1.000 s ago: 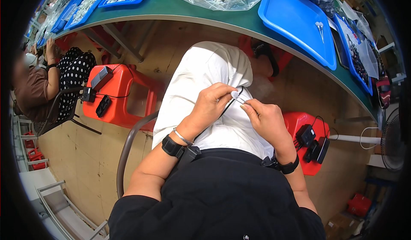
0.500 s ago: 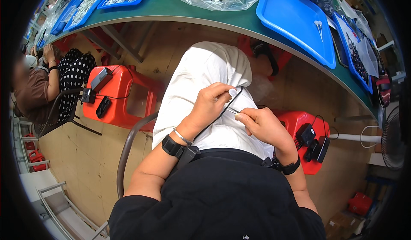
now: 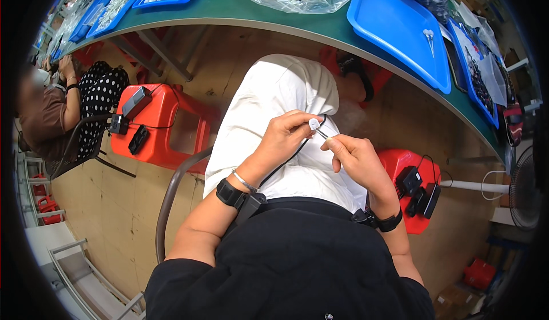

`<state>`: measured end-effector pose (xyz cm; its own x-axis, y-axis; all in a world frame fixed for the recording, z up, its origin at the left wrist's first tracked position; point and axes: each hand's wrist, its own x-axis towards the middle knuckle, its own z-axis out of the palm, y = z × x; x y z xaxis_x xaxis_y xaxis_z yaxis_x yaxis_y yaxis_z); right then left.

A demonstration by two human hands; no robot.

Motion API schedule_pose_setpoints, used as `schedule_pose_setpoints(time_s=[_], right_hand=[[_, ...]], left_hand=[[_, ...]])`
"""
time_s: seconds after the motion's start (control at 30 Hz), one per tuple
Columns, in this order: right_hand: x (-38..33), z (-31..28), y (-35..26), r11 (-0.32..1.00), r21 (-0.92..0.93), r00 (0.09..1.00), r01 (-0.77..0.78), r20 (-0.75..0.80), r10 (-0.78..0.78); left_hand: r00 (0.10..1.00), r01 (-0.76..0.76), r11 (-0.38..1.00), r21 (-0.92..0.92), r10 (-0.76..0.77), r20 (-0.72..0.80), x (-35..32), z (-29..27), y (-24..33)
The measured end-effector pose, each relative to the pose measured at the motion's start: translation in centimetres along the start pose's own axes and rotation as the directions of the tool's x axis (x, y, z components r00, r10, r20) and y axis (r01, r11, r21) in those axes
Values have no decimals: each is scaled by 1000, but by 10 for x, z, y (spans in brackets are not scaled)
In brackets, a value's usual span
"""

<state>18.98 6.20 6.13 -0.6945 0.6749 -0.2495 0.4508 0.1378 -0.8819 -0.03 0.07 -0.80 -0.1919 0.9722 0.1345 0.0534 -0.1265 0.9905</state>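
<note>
Over my white-trousered lap, my left hand (image 3: 287, 135) pinches a small white round piece (image 3: 313, 124) between thumb and fingers. Just to its right, my right hand (image 3: 357, 159) is closed on a thin dark rod-like thing (image 3: 322, 134), which points at the white piece; its exact kind is too small to tell. A black cord (image 3: 290, 159) runs beside my left hand and bends near the white piece. Both wrists wear black straps.
A green table (image 3: 320, 27) curves ahead, bearing a blue tray (image 3: 394, 34) with two white-headed stems and a clear bag (image 3: 297, 3) of white pieces. Red stools (image 3: 146, 143) with black devices flank me. A person (image 3: 51, 114) sits at left; a fan (image 3: 525, 186) stands at right.
My right hand has shifted slightly up and right. The white piece has turned, its round face now showing more, while my left hand stays nearly in place.
</note>
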Motion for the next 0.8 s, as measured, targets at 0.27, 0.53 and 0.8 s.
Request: schedule_pose_setpoints(time_s=[0.27, 0.53, 0.8], right_hand=[[4, -1, 9, 993, 89, 993, -78, 93, 69], [9, -6, 15, 937, 270, 957, -221, 245, 155], [12, -7, 21, 897, 339, 935, -284, 306, 180]], left_hand=[[997, -75, 996, 51, 76, -3, 0, 1, -1], [997, -29, 997, 70, 24, 75, -1, 0, 4], [989, 62, 998, 18, -64, 136, 0, 0, -3]])
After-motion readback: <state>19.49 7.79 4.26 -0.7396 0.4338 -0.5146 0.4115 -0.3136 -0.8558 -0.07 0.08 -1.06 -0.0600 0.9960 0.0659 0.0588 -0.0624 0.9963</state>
